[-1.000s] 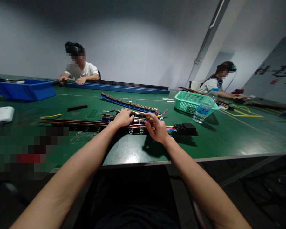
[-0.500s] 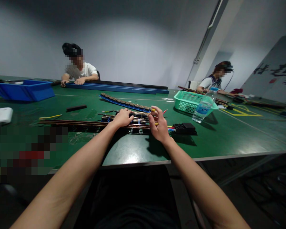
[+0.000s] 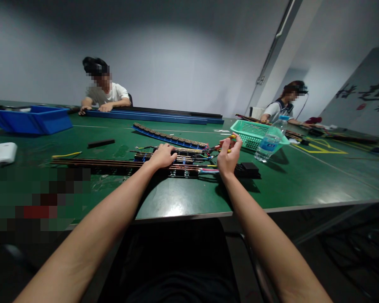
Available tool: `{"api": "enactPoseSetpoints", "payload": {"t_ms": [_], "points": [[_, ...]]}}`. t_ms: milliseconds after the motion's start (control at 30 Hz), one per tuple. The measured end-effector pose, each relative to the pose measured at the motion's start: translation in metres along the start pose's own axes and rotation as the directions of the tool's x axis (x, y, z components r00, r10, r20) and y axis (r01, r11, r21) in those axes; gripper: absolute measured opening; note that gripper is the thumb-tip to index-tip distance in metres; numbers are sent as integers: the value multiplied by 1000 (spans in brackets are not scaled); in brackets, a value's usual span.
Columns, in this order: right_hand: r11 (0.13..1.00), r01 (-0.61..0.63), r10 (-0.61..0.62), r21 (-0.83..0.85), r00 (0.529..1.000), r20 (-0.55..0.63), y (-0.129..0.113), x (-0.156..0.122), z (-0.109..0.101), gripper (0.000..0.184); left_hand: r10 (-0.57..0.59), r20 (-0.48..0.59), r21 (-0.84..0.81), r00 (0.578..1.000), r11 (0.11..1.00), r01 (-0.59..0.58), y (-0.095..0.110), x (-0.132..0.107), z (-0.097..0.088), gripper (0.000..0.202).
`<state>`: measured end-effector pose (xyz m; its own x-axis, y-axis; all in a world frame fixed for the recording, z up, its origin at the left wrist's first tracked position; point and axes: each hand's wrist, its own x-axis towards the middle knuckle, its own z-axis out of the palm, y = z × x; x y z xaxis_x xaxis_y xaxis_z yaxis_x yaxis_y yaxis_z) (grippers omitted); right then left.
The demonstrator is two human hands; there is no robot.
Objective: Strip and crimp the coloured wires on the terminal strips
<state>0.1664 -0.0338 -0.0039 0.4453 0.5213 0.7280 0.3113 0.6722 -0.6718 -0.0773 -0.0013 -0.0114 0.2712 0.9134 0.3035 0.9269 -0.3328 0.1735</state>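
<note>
My left hand [image 3: 163, 156] is closed over a short rail with metal bars and blue parts [image 3: 142, 156], pressing it on the table. My right hand [image 3: 228, 156] grips yellow-handled pliers [image 3: 232, 137], their dark jaws pointing left toward the coloured wires [image 3: 212, 155] at that rail's right end. In front lies a long black rail with copper-coloured bars [image 3: 113, 163]. Its yellow, red and blue wires [image 3: 208, 171] run right to a black connector block [image 3: 248, 169], partly behind my right wrist. A curved blue strip with metal bars [image 3: 170, 136] lies just behind.
A green basket [image 3: 243, 130] and a water bottle [image 3: 269, 145] stand to the right. A blue bin [image 3: 34, 122] is at left, near a dark bar [image 3: 101, 143]. Across the table a person [image 3: 105, 94] handles long blue rails [image 3: 151, 115]; another person [image 3: 286, 105] sits far right.
My right hand has moved right with the pliers, away from the rails, uncovering the coloured wires. The left hand stays in place.
</note>
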Motion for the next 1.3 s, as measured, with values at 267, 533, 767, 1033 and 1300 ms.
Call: {"api": "enactPoseSetpoints", "payload": {"t_ms": [267,533,767,1033,1300], "points": [[999,-44,45,-4,998,42,13,5,3,55,9,-8,-7,1000,1000,-9,-2,1,1,42],[998,54,-52,-44,998,32,17,7,0,47,-13,-16,-25,1000,1000,13,1,0,0,42],[996,-75,62,42,967,245,27,8,4,48,-12,-25,-48,1000,999,11,2,0,-1,40],[994,53,11,-100,834,552,10,-3,-1,33,-123,-18,-2,992,992,123,12,-5,-8,39],[993,13,53,-115,836,546,1,-8,0,32,-171,7,45,985,984,171,18,-7,-13,46]]}}
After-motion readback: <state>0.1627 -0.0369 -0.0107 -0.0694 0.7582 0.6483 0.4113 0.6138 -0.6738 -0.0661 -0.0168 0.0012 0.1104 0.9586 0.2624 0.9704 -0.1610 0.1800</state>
